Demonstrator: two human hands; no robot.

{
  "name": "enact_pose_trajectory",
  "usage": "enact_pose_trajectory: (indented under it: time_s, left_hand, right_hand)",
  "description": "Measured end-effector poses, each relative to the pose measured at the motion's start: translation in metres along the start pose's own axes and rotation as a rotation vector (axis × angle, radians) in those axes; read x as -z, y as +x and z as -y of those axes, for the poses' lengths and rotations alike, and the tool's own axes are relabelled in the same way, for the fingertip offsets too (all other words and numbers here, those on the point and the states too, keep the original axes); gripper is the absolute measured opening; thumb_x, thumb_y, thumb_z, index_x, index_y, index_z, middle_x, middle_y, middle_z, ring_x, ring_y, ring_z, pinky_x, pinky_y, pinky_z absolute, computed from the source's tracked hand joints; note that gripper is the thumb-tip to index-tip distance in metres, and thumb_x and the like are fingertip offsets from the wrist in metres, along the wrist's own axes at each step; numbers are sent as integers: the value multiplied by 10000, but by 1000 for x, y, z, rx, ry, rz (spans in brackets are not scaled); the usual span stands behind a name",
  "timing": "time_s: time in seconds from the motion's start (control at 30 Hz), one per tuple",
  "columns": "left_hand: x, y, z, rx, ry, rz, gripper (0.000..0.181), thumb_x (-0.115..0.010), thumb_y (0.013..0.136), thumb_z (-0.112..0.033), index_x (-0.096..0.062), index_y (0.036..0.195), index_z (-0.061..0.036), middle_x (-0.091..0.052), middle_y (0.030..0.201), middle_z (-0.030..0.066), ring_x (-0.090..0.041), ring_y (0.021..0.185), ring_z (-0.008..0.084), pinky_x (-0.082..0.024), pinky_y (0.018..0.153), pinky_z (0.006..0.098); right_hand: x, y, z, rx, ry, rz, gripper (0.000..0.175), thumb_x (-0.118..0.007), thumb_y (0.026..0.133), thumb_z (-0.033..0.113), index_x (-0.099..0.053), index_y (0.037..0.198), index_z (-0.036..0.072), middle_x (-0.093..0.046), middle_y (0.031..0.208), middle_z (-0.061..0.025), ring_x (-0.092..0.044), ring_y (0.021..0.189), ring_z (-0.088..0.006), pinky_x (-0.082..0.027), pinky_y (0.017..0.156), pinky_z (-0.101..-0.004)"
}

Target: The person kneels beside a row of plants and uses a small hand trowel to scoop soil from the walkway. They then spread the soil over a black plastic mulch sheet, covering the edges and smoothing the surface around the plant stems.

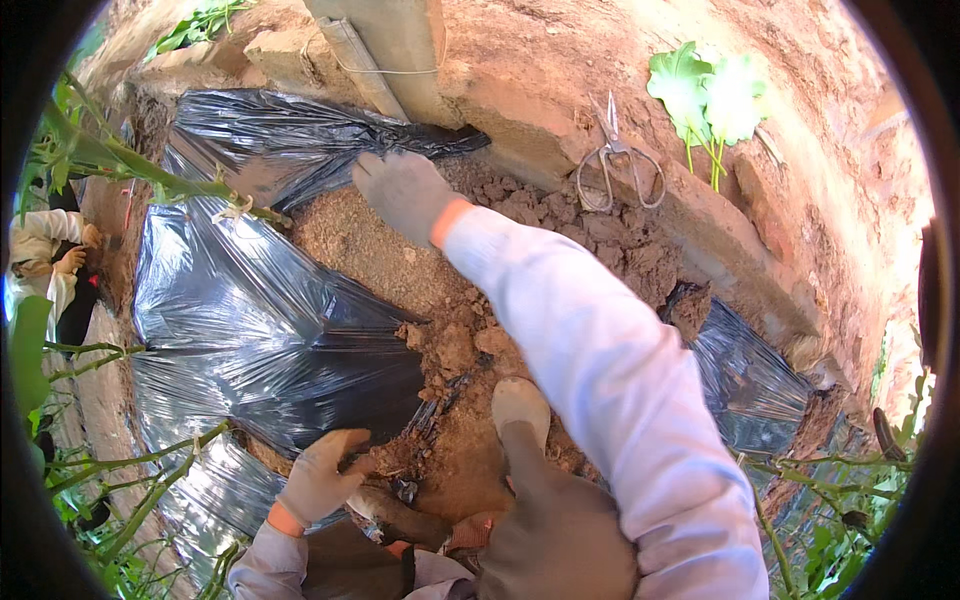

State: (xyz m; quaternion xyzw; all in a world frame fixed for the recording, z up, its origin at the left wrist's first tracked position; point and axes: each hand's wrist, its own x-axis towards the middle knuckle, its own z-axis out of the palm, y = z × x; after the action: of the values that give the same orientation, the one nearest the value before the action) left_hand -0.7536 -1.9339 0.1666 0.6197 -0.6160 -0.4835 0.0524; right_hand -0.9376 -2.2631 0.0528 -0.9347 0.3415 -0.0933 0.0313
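Observation:
My right hand (401, 195), in a grey work glove with an orange cuff, reaches across the soil bed. Its fingertips are at the gathered edge of a sheet of black plastic film (277, 142); whether they pinch it is hard to make out. Near my body, my left hand (322, 474), gloved alike, has thumb and fingers apart beside the lower edge of the film and holds nothing visible. Between the film and my right arm lies bare brown soil (375, 240), with loose clods (457, 349) heaped on it.
Metal scissors (615, 161) lie on the bed's raised edge, near cut green leaves (705, 97). A post (405, 52) stands at the top. Green stems (157, 172) cross the left side. Another person's hands (79, 247) show at far left. More black film (750, 375) lies right.

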Motion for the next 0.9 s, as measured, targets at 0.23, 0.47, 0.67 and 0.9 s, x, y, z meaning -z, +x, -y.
enact_pose_trajectory:
  time_s: [0.23,0.47,0.67,0.9]
  left_hand:
    - [23,17,6,64,-30,-178,395,-750,947,-95,-668,1319,10,-732,1209,188,-738,1055,291,-577,919,379]
    - [51,74,16,217,-191,-324,501,-766,960,-112,-606,1413,29,-707,1305,194,-694,1174,237,-540,1015,356]
    - [54,247,-13,-366,831,-650,935,-913,788,-288,-453,1591,-151,-495,1594,159,-442,1479,394,-346,1219,559]
    - [27,304,-9,-435,1072,-392,847,-846,828,-151,-465,1577,-260,-468,1618,90,-389,1530,342,-299,1250,574]
  right_hand:
    - [-33,34,-45,51,-83,97,162,-631,923,119,-791,911,101,-752,910,-103,-773,911,-314,-631,740,-441]
    - [-10,-60,-73,-2,-78,-168,168,-665,941,137,-717,1099,157,-648,1042,-49,-685,1037,-243,-598,851,-403]
    - [13,-134,-66,-5,-46,-81,271,-681,884,102,-714,1144,173,-644,1127,-48,-682,1072,-247,-592,871,-379]
    - [32,-175,-76,-197,-220,22,281,-683,934,131,-702,1212,167,-661,1096,-68,-719,988,-253,-607,802,-388]
